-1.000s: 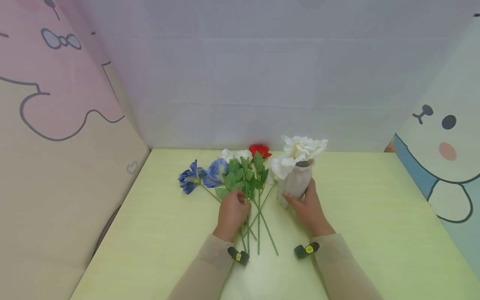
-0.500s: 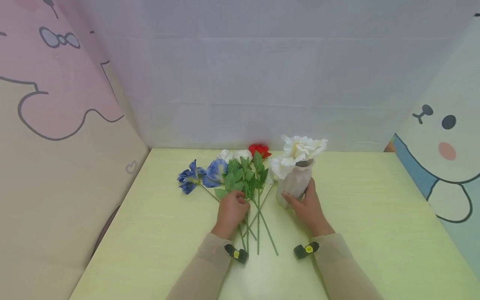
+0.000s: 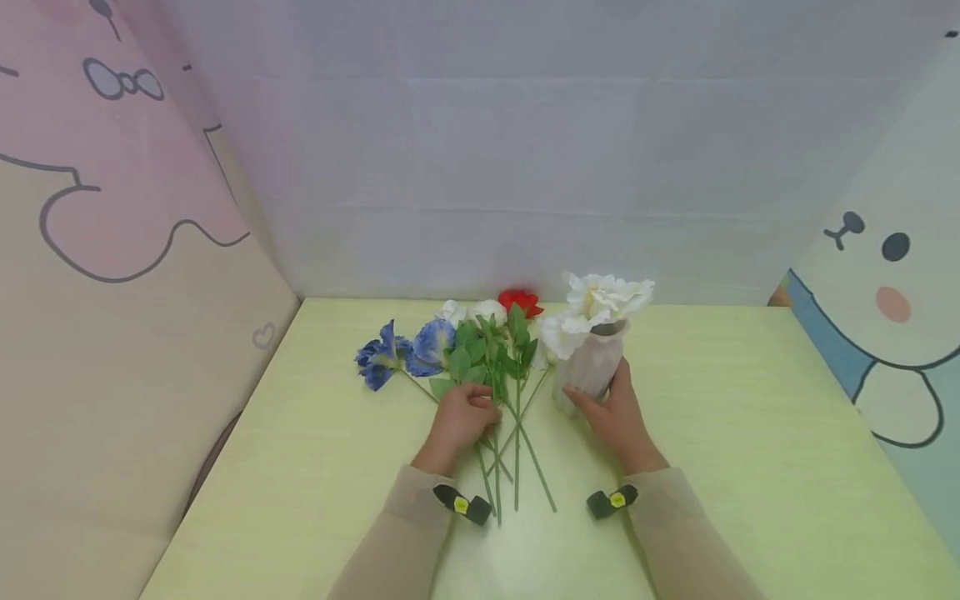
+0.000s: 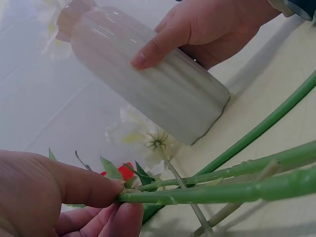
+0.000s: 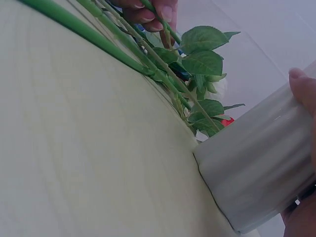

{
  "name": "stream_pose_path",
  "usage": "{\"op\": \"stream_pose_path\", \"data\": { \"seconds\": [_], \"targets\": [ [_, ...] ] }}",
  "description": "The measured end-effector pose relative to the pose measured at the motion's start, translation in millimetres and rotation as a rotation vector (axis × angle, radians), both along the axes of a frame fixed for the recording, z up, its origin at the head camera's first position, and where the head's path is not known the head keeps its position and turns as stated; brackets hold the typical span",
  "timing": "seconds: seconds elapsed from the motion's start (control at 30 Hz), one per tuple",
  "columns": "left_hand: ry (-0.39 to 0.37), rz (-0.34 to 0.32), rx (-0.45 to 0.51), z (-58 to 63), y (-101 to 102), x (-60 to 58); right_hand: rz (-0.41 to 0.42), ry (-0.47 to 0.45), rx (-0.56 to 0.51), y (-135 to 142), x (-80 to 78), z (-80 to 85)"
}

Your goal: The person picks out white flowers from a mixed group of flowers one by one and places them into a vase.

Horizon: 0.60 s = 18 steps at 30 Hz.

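Note:
My left hand (image 3: 461, 417) pinches a green flower stem (image 4: 222, 193) between thumb and fingers, below its leaves (image 3: 495, 354). Other stems cross beneath and beside it on the table. With my right hand (image 3: 618, 417) I grip a pale ribbed vase (image 3: 588, 371) around its lower side, thumb toward the front. White flowers (image 3: 606, 298) stand out of the vase's mouth. In the right wrist view, the vase's base edge is right at the tabletop. Left of the leaves lie two blue flowers (image 3: 381, 357); behind them are white blooms (image 3: 489, 312) and a red flower (image 3: 520, 302).
The pale yellow table (image 3: 750, 433) ends at a light curtain-like backdrop (image 3: 510, 167). Printed cartoon panels stand at left and right. Another white flower (image 4: 140, 133) lies close beside the vase, on its left.
My left hand has shifted slightly left and toward me, and the pinched stem's lower end has slid toward me. The right hand and vase stay in place.

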<state>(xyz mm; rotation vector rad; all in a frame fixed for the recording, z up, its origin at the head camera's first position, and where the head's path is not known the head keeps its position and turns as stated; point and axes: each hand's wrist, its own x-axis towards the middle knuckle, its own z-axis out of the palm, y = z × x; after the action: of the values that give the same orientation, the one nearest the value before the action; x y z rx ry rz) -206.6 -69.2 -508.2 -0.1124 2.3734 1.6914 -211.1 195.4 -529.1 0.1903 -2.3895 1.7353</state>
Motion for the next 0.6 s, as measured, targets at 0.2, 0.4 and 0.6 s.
{"op": "stream_pose_path", "data": {
  "seconds": [0.2, 0.4, 0.6],
  "targets": [
    [-0.011, -0.007, 0.066, 1.1, -1.1, 0.6, -0.003, -0.034, 0.013, -1.9, -0.6, 0.3],
    [-0.013, 0.003, 0.134, 3.9, -0.3, -0.4, 0.004, -0.018, 0.009, -1.6, -0.9, -0.4],
    [-0.008, 0.041, 0.149, 8.4, 0.8, -2.0, 0.004, 0.020, 0.002, -0.6, 0.0, -1.0]
  ]
}}
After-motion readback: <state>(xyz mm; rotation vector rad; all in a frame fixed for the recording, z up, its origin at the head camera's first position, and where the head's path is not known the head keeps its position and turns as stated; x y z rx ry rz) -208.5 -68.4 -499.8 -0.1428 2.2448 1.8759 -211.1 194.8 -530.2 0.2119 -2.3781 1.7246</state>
